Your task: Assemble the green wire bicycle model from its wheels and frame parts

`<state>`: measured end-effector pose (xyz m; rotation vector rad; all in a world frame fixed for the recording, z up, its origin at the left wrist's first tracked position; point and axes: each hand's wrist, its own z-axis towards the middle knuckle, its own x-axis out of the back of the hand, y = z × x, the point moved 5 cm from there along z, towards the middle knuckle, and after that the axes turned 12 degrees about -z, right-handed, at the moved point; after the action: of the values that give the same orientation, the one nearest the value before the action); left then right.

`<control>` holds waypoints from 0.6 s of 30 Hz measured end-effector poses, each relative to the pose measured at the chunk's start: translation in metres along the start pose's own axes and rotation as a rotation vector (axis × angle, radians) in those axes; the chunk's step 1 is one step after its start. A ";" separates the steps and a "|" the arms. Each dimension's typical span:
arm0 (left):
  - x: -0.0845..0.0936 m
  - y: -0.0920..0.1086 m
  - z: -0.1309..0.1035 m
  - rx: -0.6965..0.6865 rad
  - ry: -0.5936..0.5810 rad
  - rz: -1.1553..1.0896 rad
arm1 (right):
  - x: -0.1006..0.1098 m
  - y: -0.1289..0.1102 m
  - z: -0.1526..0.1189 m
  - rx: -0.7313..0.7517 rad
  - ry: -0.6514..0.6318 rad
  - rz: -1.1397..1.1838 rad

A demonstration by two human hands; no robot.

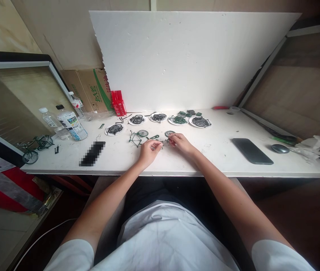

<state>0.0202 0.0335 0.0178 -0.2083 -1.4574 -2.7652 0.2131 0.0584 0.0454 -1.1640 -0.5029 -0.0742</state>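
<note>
My left hand (150, 153) and my right hand (181, 143) come close together just above the white table, fingertips pinched. A small dark bicycle part (166, 142) shows between the fingertips of my right hand; its exact kind is too small to tell. Whatever my left fingers hold is hidden. Directly behind my right fingers is a small spoked wheel (170, 133). To the left of my hands lie a green miniature bicycle frame (135, 139) and another toy wheel (143, 133). A slim green piece (153, 137) rests just behind my left hand.
Several white plates of tiny parts, one with black wheels (201, 122) and one with green frames (178, 119), line the back. A complete toy bicycle (38, 146) and bottles (73, 124) stand left. A phone (251, 151) and mouse (280, 148) lie right. A white board (188, 56) leans behind.
</note>
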 end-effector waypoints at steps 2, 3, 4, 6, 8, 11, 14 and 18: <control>0.000 0.003 0.000 -0.008 -0.002 0.012 | -0.001 -0.002 -0.001 0.000 0.013 0.011; 0.000 0.004 0.000 -0.012 -0.003 0.019 | -0.001 -0.002 -0.001 0.000 0.012 0.013; 0.000 0.005 0.000 -0.016 -0.004 0.027 | -0.002 -0.003 -0.002 -0.001 0.011 0.016; -0.001 0.007 -0.001 -0.021 -0.006 0.042 | -0.003 -0.003 -0.003 -0.004 0.006 0.028; 0.000 0.007 -0.001 -0.025 -0.005 0.052 | -0.003 -0.003 -0.003 -0.001 -0.003 0.035; 0.000 0.007 0.000 -0.028 0.001 0.053 | -0.003 -0.004 -0.003 0.022 -0.021 0.037; 0.000 0.005 0.000 -0.026 0.008 0.049 | -0.002 -0.005 -0.002 0.045 -0.025 0.058; 0.000 0.003 0.001 -0.022 0.012 0.033 | -0.004 -0.003 -0.001 0.035 -0.041 0.076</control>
<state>0.0203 0.0325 0.0205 -0.2144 -1.4084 -2.7527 0.2093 0.0549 0.0464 -1.1513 -0.4937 0.0237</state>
